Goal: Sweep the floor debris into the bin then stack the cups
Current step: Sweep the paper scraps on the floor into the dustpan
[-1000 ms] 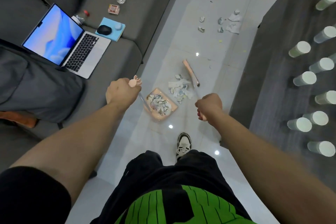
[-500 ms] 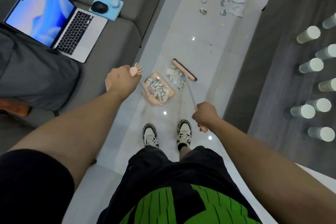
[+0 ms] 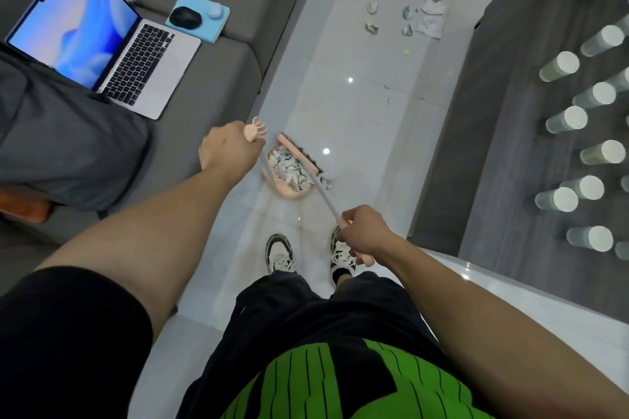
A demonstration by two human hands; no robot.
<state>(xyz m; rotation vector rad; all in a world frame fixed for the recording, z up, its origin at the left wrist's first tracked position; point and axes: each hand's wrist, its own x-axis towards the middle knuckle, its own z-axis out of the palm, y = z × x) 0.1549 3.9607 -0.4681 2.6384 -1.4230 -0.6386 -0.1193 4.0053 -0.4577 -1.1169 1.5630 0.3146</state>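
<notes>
My left hand [image 3: 227,150] grips the pink handle top of a long-handled dustpan [image 3: 285,192] that sits on the white tile floor, filled with crumpled paper scraps. My right hand [image 3: 364,231] grips the pink end of a broom handle; the broom head [image 3: 296,152] lies across the far rim of the dustpan, pressed against the scraps. More paper debris [image 3: 429,15] lies farther up the floor. Several upside-down paper cups [image 3: 565,119] stand spread out on the dark table at the right.
A grey sofa [image 3: 218,54] runs along the left, holding an open laptop [image 3: 102,41], a mouse on a blue pad [image 3: 185,15], a small box and bottles. The dark table [image 3: 503,133] borders the narrow floor strip at the right. My shoes [image 3: 280,253] stand just behind the dustpan.
The broom head has swept the loose pile of scraps toward me and into the dustpan. My feet have come together, and the view has shifted forward along the floor.
</notes>
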